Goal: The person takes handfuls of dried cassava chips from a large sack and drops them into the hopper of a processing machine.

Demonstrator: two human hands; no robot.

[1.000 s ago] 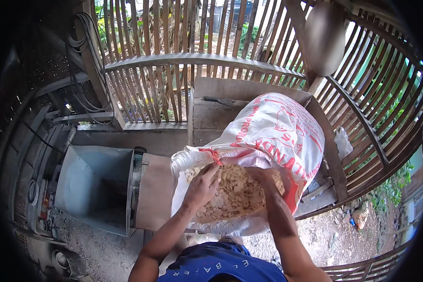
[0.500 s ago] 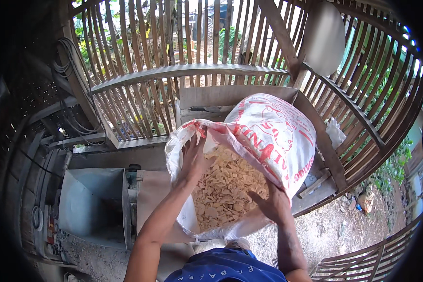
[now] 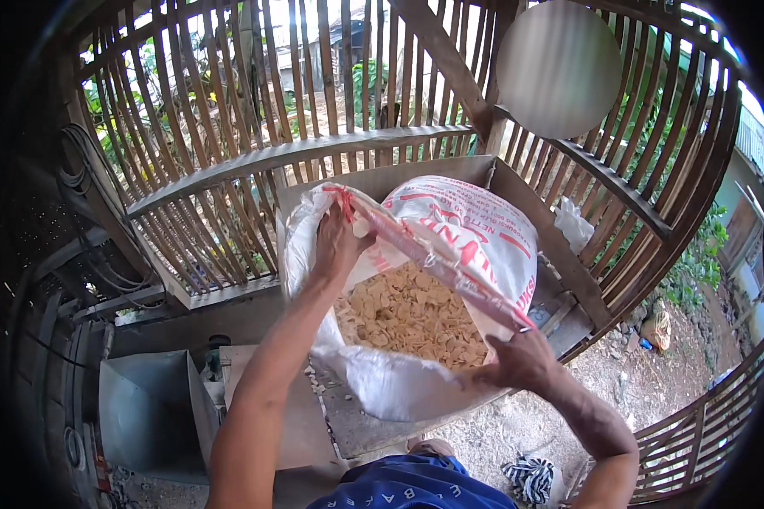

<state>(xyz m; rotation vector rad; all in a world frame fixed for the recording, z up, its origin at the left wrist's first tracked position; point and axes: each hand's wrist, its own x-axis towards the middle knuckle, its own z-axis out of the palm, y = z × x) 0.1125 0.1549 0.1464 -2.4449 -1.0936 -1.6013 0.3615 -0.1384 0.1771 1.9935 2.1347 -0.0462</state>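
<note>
White printed sack (image 3: 407,392) mouth open, pale dry flakes (image 3: 412,314) inside. Left hand (image 3: 341,246) grips far rim near red string (image 3: 341,194); right hand (image 3: 525,360) grips right rim. Metal hopper (image 3: 136,382) well left, striped cloth (image 3: 530,478) on ground lower right, slatted wall (image 3: 314,154) behind.

We record: woven-plastic sack (image 3: 484,242) at left hand (image 3: 339,243) and right hand (image 3: 525,362); rough, matt chips (image 3: 412,314) between them; smooth metal bin (image 3: 129,403) left of both.

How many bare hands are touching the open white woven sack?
2: the bare left hand is at the upper-left rim of the open white woven sack, the bare right hand at its right rim. Some fingers are hidden.
</note>
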